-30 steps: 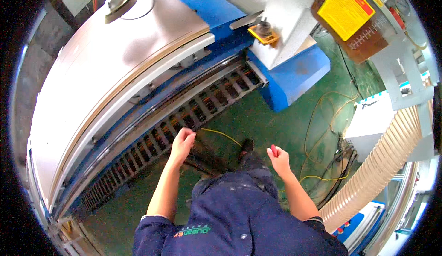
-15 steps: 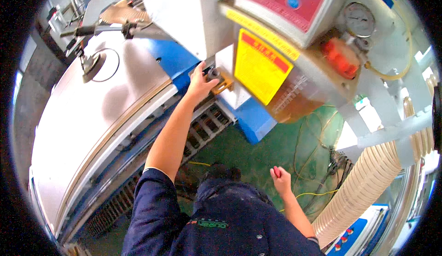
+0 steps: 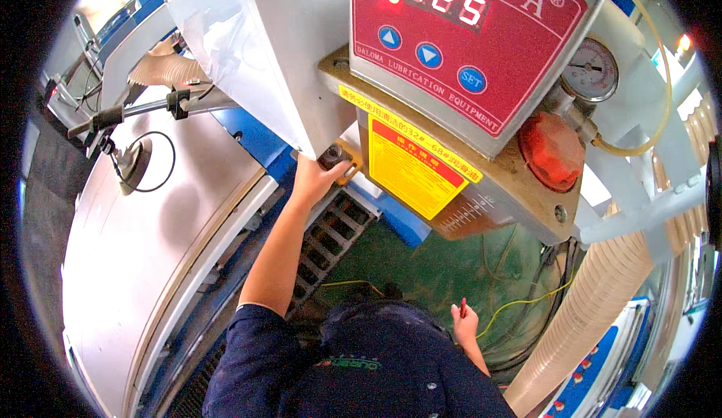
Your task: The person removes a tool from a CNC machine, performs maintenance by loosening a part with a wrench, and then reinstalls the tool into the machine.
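Note:
My left hand [image 3: 307, 183] reaches forward, its thumb and fingers closed round a dark round part [image 3: 331, 155] on a yellow-orange bracket [image 3: 350, 165]. The bracket sits against the machine just below a white angular housing [image 3: 278, 49], which hides some of my fingertips. Lower right, my right hand [image 3: 467, 326] is closed on a small red stick-like object [image 3: 463, 307], held upright near my body. What kind of object it is cannot be made out.
An oil pump unit [image 3: 451, 136] with a red panel, pressure gauge [image 3: 590, 69] and red cap [image 3: 553, 152] stands close ahead. A curved pale machine table [image 3: 165, 245] fills the left. A ribbed hose [image 3: 583, 320] runs down the right; cables [image 3: 526, 297] lie on the green floor.
My view has shifted, so the pump panel appears larger and lower. The left hand stays at the dark round part. My right hand, with the red object, now appears lower and nearer my body.

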The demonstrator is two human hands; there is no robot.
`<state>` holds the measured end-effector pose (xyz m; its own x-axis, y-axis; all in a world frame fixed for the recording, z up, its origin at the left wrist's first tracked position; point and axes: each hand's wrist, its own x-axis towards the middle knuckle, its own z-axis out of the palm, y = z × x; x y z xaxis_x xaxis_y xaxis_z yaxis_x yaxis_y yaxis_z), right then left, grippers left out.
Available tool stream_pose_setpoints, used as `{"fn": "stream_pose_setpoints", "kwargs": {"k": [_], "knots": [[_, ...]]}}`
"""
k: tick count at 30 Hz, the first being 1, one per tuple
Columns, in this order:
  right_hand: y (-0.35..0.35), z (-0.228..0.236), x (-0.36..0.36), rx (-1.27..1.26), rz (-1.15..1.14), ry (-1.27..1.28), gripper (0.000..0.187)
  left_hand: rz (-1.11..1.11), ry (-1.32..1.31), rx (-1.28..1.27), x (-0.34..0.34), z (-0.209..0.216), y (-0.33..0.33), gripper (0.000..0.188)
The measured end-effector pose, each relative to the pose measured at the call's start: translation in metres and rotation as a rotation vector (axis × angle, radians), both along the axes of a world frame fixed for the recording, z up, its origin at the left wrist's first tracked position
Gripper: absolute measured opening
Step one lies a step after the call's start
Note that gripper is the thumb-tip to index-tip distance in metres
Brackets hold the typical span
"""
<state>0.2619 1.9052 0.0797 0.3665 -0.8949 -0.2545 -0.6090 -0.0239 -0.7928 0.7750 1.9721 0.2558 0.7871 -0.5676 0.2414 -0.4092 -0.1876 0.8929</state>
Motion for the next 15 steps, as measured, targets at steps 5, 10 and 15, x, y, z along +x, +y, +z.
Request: {"fn": "stream_pose_setpoints", "kwargs": {"k": [5,10,15], "knots": [[0.011,0.018,0.024,0.002,0.032,0.008,0.037,-0.08,-0.128,0.074,0.008,0.016,0.007,0.049],[0.022,0.003,0.028,0.031,-0.001,-0.011,0.035,0.01,-0.375,0.183,-0.001,0.018,0.007,0.062],[0.035,0.001,0.034,-0.021,0.009,0.012,0.036,-0.192,-0.066,0.199,0.021,0.022,0.006,0.061]]}}
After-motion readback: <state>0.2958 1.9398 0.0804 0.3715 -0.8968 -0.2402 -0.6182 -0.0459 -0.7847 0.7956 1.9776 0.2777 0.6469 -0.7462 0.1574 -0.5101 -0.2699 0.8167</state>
